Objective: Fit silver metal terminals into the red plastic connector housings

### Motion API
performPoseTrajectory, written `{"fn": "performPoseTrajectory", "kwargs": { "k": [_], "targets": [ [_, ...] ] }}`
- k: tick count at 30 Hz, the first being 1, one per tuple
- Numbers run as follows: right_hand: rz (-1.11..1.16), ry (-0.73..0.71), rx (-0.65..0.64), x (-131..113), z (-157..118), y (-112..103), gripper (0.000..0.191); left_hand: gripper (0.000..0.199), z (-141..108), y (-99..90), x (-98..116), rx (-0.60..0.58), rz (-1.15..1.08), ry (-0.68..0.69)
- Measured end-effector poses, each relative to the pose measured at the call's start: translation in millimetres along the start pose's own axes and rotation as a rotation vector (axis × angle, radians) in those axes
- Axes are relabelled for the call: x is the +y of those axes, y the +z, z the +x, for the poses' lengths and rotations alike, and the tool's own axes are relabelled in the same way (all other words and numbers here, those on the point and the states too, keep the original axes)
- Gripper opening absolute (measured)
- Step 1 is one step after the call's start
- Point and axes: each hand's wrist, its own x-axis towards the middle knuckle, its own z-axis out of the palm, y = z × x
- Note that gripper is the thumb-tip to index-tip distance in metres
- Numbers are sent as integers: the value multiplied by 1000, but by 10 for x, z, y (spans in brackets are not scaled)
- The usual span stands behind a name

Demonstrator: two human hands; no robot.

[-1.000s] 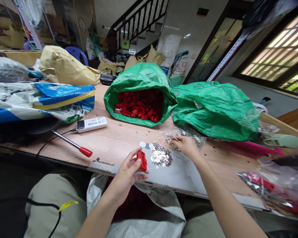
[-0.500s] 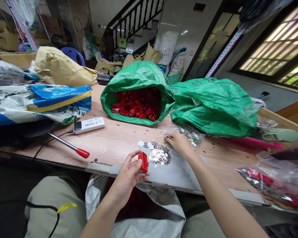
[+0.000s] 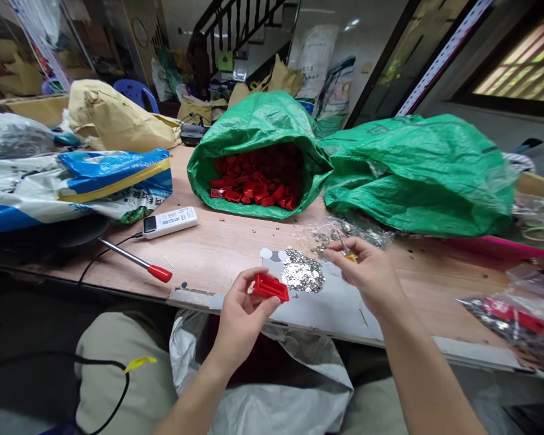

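Note:
In my left hand (image 3: 242, 314) is a small red plastic housing (image 3: 271, 289), gripped by thumb and fingers, its hollow side turned up. My right hand (image 3: 367, 269) is closed around a thin metal tool with a yellow handle (image 3: 351, 258); its narrow shaft points upward, and its exact kind is unclear. Between the hands, a pile of small shiny metal pieces (image 3: 303, 272) lies on a grey sheet (image 3: 330, 308). Two pale round discs (image 3: 266, 254) sit at the sheet's far left corner.
Behind the pile, a green sack (image 3: 258, 115) holds many red housings (image 3: 254, 187). Another green sack (image 3: 426, 175) stands to its right, near a clear bag of metal pieces (image 3: 367, 229). At left are a white device (image 3: 170, 222) and a red-tipped lever (image 3: 158, 273). A white sack (image 3: 281, 405) hangs below the table edge.
My right hand has lifted away from the metal pieces and moved right with the tool, whose shaft now points up. My left hand has turned the red housing on its side, hollow upward.

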Motion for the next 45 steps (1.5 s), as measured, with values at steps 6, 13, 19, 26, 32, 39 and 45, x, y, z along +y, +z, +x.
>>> {"fn": "performPoseTrajectory", "kwargs": {
  "k": [6, 13, 19, 26, 32, 39, 45],
  "targets": [
    [285, 159, -275, -188, -664, 310, 39, 28, -32, 20, -112, 25, 425, 315],
    [147, 64, -123, -59, -796, 474, 36, 33, -47, -44, -138, -24, 592, 463],
    [175, 58, -168, -100, -813, 473, 33, 37, -77, -42, -151, -72, 657, 532],
    [800, 668, -701, -35, -760, 395, 48, 29, -115, -49, -147, -52, 605, 479],
    [674, 515, -602, 37, -810, 347, 40, 31, -102, -49, -109, -31, 672, 571],
    [375, 286, -493, 78, -824, 332, 50, 43, -78, 3, -61, -198, 765, 904],
    [557, 421, -523, 180, -1006, 346, 47, 37, -136, -19, -71, -300, 830, 972]
  ]
}}
